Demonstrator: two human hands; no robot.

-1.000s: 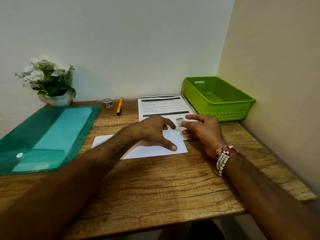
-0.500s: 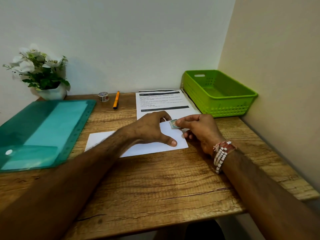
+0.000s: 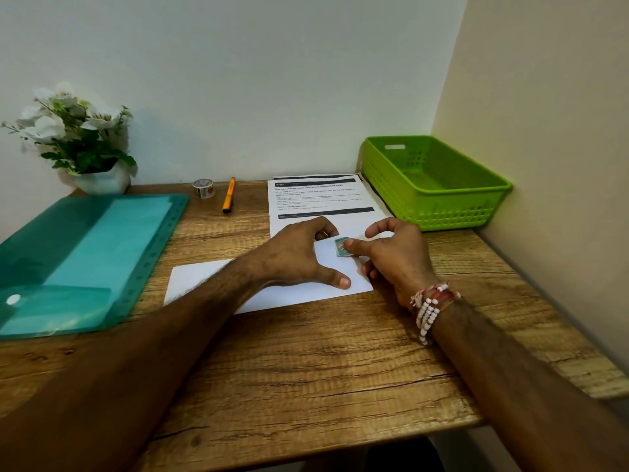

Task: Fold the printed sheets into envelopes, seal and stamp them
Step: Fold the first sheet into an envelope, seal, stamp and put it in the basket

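Pressure is what this step wants, as I judge it: the stamp (image 3: pixel 341 247) lies on the far right corner of the white envelope (image 3: pixel 204 279). The right hand (image 3: pixel 398 257) has its thumb flat on top of it, with the forefinger lifted clear and arched above and the other fingers curled low by the envelope's right edge. It pinches nothing that I can see. The left hand (image 3: pixel 296 258) rests spread on the envelope's middle, thumb stretched toward me near the front edge, pinning the paper to the wooden table (image 3: pixel 306 376). The two hands are close together, with the stamp between them, not touching.

To do it well I would hold the left hand's weight down so the envelope cannot skate on the wood. I would rub the thumb from the stamp's centre out to each edge and check that it sits square to the corner. Whether it has stuck yet I cannot tell.

Counting: one stamp, one envelope, two hands. Behind the envelope lies one printed sheet (image 3: pixel 316 199) face up; a dark edge at its right hints at something beneath, but I cannot tell how many. One green basket (image 3: pixel 439 212) in the far right corner, one orange pen (image 3: pixel 228 195), one small roll of tape (image 3: pixel 203 188), one teal folder (image 3: pixel 85 253) at the left, one pot of white flowers (image 3: pixel 102 180).
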